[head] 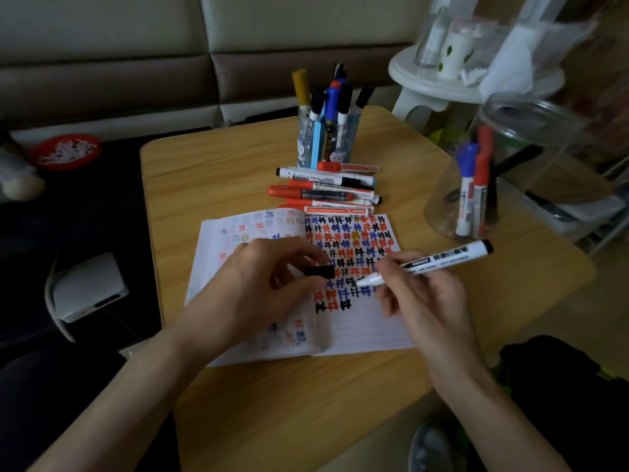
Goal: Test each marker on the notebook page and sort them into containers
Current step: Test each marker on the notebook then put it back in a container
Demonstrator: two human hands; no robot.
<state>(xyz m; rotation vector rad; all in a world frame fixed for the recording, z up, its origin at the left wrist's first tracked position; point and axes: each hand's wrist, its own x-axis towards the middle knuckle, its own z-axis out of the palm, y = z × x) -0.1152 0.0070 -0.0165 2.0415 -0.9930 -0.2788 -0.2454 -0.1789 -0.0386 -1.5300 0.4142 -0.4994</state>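
An open notebook (367, 332) lies on the wooden table, its right page covered with rows of black, red and blue test marks. My right hand (422, 298) grips a white black-ink marker (442, 258), uncapped, with the tip down near the marks. Just left of that tip, my left hand (262, 281) pinches the marker's black cap (320, 271). A pile of several red and black markers (326, 190) lies beyond the notebook. Behind the pile stands a patterned cup (326, 144) full of markers. A clear jar (503, 178) at the right holds a few markers.
The wooden table (282, 403) has a rounded far-left corner and drops off to dark floor on the left. A white round side table (439, 86) with cups stands at the back right. A sofa runs along the back. A white box (88, 287) sits left of the table.
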